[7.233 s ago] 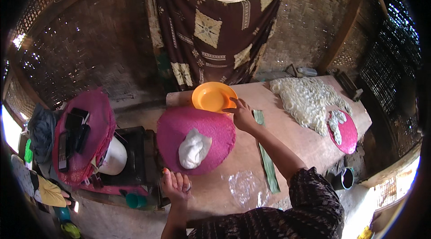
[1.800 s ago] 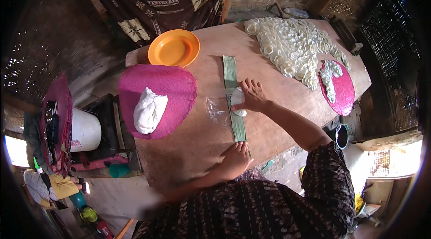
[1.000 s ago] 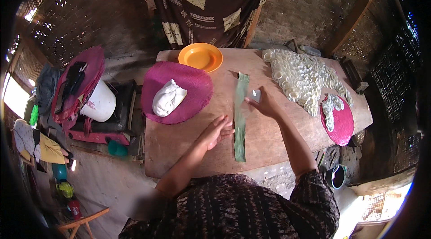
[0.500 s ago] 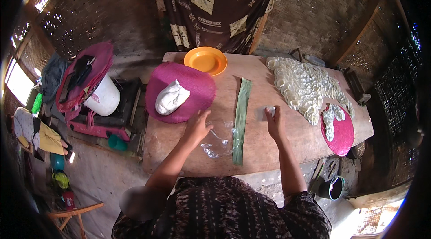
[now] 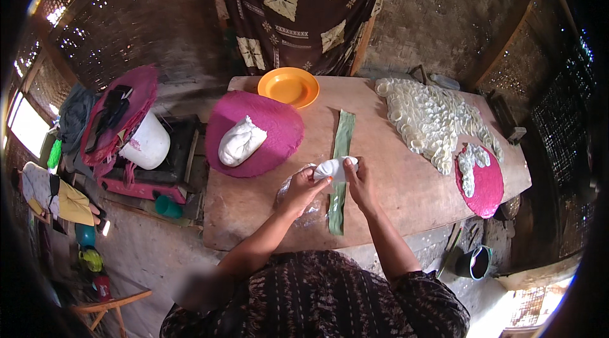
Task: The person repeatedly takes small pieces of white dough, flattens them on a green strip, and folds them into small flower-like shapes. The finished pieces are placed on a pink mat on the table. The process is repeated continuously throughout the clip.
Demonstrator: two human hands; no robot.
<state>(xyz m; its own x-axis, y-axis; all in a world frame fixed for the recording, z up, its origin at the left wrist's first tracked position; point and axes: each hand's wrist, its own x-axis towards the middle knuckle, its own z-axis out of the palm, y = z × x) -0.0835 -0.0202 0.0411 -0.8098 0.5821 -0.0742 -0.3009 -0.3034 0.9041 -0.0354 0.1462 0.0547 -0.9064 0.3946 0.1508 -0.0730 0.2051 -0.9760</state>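
Piece of soft white material (image 5: 332,170) was held between 2 bare hands, above the table (image 5: 406,211). From my distant place, I saw the left hand (image 5: 303,191) gripping narrowly its left end; the fingers covered this end partly, so I could not tell its full shape. The right hand (image 5: 360,185) pinched the opposite end with the thumb on top, and its other fingers were mostly hidden from me. Below the piece, a green leaf strip (image 5: 343,135) lay on the table, with its middle part concealed. Clear crumpled plastic (image 5: 311,215) lay near the left wrist; I recognised it only by its shine, and I could not follow its border.

To the left, a white lump (image 5: 243,141) rested on a round pink mat (image 5: 282,128). Just beside this mat was an orange dish (image 5: 288,86); whether they touched, I could not tell. To the right, pale curled rounds (image 5: 431,125) overlapped too much for counting, and a smaller pink mat (image 5: 488,185) carried some more. Blur covered the left elbow. The upper edge cut off a patterned curtain (image 5: 279,20), and the inside of a bucket (image 5: 474,263) was too dark to read.
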